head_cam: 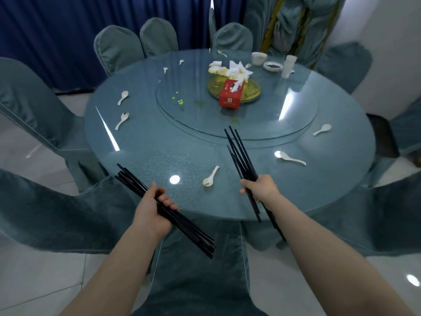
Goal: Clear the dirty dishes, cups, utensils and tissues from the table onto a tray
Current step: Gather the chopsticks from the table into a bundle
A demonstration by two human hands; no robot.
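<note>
Glass covers the big round table [159, 156], which is ringed by chairs in blue-grey covers [116, 46]. A raised glass turntable [262, 124] sits at the table's centre. On its far side a gold plate [250, 92] carries a red tissue box [231, 94] with one tissue poking up, and just behind the box lies a heap of crumpled white tissues [230, 69]. A few green scraps [178, 101] dot the turntable to the left of the plate.

At the far right edge of the table stand a white cup [259, 58], a small dish with dark residue [272, 65] and a stack of pale cups [288, 66], close together.

White ceramic spoons are scattered round the outer ring: two on the left [123, 97], one nearest the person [210, 176], two on the right [290, 157], and smaller ones far back, too small to make out well.

The left hand [152, 210], at the near edge of the table, has its fingers curled round a bundle of black chopsticks [136, 185] that slants from upper left to lower right. The right hand [262, 188] grips a second black bundle [239, 153] above the table's near right part, tips fanned toward the turntable, ends sticking out below the wrist.
</note>
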